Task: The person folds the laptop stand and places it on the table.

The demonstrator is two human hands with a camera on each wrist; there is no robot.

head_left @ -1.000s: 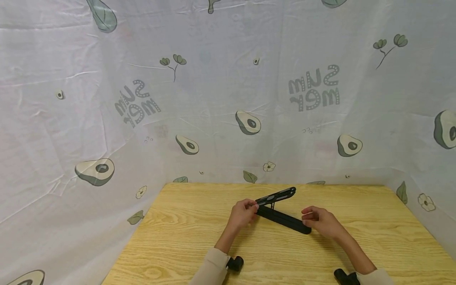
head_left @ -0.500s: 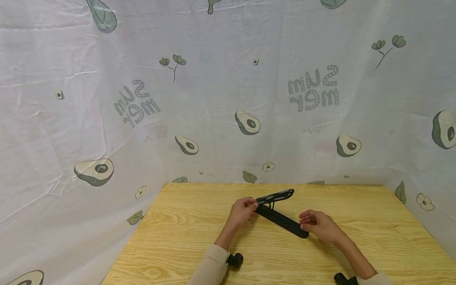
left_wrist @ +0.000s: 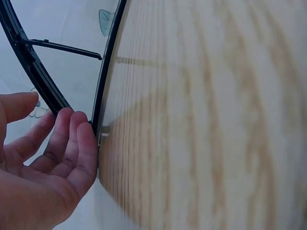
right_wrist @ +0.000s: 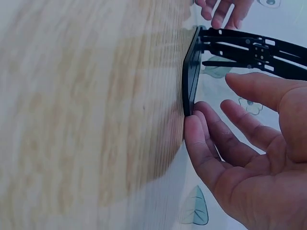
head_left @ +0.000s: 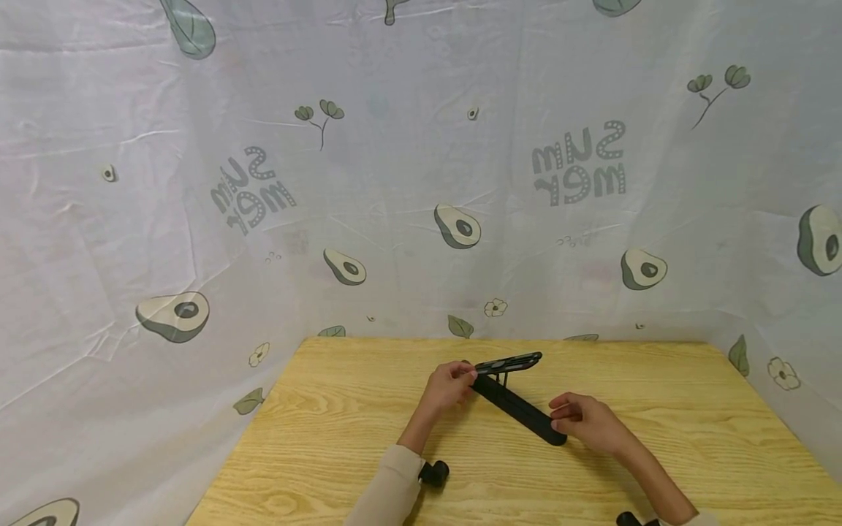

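Observation:
On the wooden table stands a black folding laptop stand (head_left: 520,410), partly unfolded. Its long base bar lies slantwise, and a slotted upper arm (head_left: 509,363) rises from the left end on a thin strut (left_wrist: 64,48). My left hand (head_left: 447,386) is at the joined end; in the left wrist view its bent fingertips touch that end while the thumb stays apart. At the base's near right end is my right hand (head_left: 588,421). In the right wrist view its fingertips touch the tip of the base bar (right_wrist: 191,76), with thumb and fingers spread apart.
The wooden table (head_left: 329,431) reaches back to a pale cloth backdrop (head_left: 395,168) printed with avocados, leaves and mirrored lettering. Black wrist-worn devices sit by each cuff, one near the left sleeve (head_left: 388,486).
The stand has turned, its right end swinging toward me and slightly left with my right hand. The upper arm looks a little lower. My left hand has stayed almost in place.

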